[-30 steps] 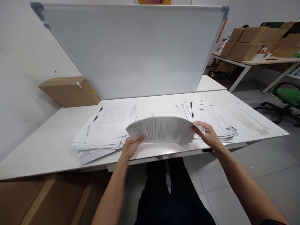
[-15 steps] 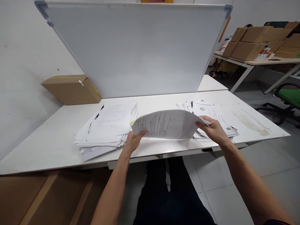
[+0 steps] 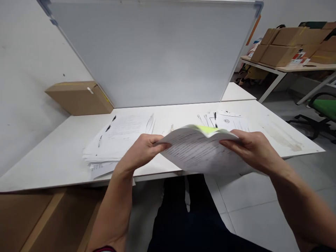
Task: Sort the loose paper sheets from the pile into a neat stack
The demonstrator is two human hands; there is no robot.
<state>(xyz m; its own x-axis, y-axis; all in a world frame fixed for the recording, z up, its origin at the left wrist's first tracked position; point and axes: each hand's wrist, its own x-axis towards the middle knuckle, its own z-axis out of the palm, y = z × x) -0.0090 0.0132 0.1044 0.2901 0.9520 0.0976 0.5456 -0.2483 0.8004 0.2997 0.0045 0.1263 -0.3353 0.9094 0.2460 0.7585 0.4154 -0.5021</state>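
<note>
Between my two hands is a bent sheaf of printed papers (image 3: 194, 150), raised over the front edge of the white table, with a yellow-green sheet (image 3: 207, 129) showing at its top edge. My left hand (image 3: 144, 150) pinches the sheaf's left side, thumb on the near face. My right hand (image 3: 249, 148) grips its upper right part the same way. To the left lies a thick paper stack (image 3: 123, 136) with black smudges along its edge. A second paper pile (image 3: 231, 121), partly hidden behind the sheaf and my right hand, rests on the right.
A whiteboard (image 3: 149, 56) leans upright at the back of the white table (image 3: 60, 154). A flat cardboard box (image 3: 78, 99) stands at the back left. Large cardboard (image 3: 26, 217) sits below the table at left. A green chair (image 3: 325, 106) and a box-laden desk (image 3: 278, 68) are at right.
Both hands have come closer to me and turned the sheaf, so its lower part hangs past the table edge. The yellow-green sheet now shows at the top middle rather than the left.
</note>
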